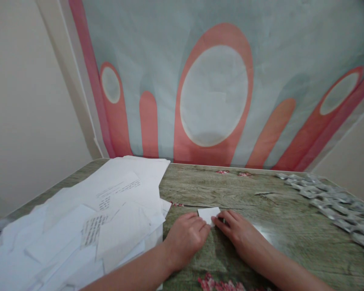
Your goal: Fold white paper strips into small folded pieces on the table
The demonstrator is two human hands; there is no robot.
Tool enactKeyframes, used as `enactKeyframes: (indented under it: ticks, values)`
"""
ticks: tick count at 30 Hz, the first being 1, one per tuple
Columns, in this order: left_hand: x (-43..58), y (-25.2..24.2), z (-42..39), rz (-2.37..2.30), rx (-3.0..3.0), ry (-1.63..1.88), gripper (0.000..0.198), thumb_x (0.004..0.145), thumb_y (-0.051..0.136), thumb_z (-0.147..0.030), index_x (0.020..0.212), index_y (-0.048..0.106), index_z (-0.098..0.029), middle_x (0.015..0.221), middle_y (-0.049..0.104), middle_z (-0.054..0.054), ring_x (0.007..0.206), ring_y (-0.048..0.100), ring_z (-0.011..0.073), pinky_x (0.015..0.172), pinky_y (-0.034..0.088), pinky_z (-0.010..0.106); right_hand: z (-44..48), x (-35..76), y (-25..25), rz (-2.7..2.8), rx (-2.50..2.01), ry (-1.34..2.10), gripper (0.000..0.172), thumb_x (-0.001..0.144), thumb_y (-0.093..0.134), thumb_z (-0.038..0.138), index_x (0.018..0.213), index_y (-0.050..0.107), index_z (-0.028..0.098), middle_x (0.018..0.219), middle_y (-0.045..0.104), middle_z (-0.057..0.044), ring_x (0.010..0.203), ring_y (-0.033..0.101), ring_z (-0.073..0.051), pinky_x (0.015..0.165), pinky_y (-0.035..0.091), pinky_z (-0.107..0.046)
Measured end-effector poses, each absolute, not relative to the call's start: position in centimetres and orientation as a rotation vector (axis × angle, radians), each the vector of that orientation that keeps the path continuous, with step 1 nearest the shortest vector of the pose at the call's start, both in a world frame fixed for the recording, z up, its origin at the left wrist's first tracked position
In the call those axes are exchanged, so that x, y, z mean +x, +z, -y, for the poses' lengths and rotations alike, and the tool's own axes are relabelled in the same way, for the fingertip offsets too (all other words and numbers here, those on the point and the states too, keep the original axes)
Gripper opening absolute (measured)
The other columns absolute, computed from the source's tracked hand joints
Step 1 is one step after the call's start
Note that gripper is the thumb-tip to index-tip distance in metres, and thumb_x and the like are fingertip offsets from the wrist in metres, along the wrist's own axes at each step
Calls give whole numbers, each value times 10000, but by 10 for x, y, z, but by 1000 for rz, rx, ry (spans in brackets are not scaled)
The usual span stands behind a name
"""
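Observation:
A small white piece of paper (208,211), seemingly folded, lies on the wood-patterned table (242,190) in front of me. My left hand (188,234) is closed at its left and lower edge, fingers curled and pressed onto it. From the other side, my right hand (235,227) pinches the right edge between thumb and fingers. Both hands rest at the tabletop, close together. Part of the paper's lower edge is hidden by my fingers.
A large heap of loose white sheets (121,218), some printed, covers the table's left side. Along the right edge lie rows of folded grey-white pieces (333,206). Behind the table hangs a grey-blue backdrop with red shapes (160,121). Pink flower prints (218,283) mark the tabletop.

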State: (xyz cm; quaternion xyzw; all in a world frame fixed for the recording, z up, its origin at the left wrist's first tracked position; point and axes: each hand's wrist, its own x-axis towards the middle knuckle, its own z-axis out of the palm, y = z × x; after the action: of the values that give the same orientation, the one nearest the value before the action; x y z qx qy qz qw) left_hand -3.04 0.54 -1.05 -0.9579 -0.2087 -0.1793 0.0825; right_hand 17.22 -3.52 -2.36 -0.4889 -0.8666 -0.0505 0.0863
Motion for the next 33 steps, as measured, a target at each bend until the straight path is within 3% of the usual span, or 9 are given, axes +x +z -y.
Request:
enactKeyframes:
  ticks: [18, 26, 33]
  values:
    - [-31, -15, -5, 534, -2878, -593, 163, 904, 424, -136, 956, 576, -161, 814, 662, 23, 798, 615, 151, 900, 430, 358, 42, 172, -11, 2648, -1426, -161, 459, 782, 452, 1, 1211, 548, 135, 1191, 565, -163, 1070, 548, -276, 893, 480, -417]
    - [-31, -14, -3, 468, -2894, -618, 224, 922, 362, -138, 979, 576, -167, 818, 669, 27, 787, 619, 136, 913, 429, 338, 44, 176, -7, 2662, -1434, -45, 549, 731, 429, -21, 1241, 532, 157, 1266, 533, -144, 1139, 511, -277, 942, 443, -425]
    - [-33, -14, -5, 512, -2926, -630, 215, 920, 375, -144, 997, 573, -176, 836, 668, 32, 806, 615, 151, 888, 428, 363, 43, 177, -9, 2607, -1438, 31, 528, 750, 432, 7, 1234, 539, 188, 1267, 534, -131, 1155, 497, -265, 950, 429, -426]
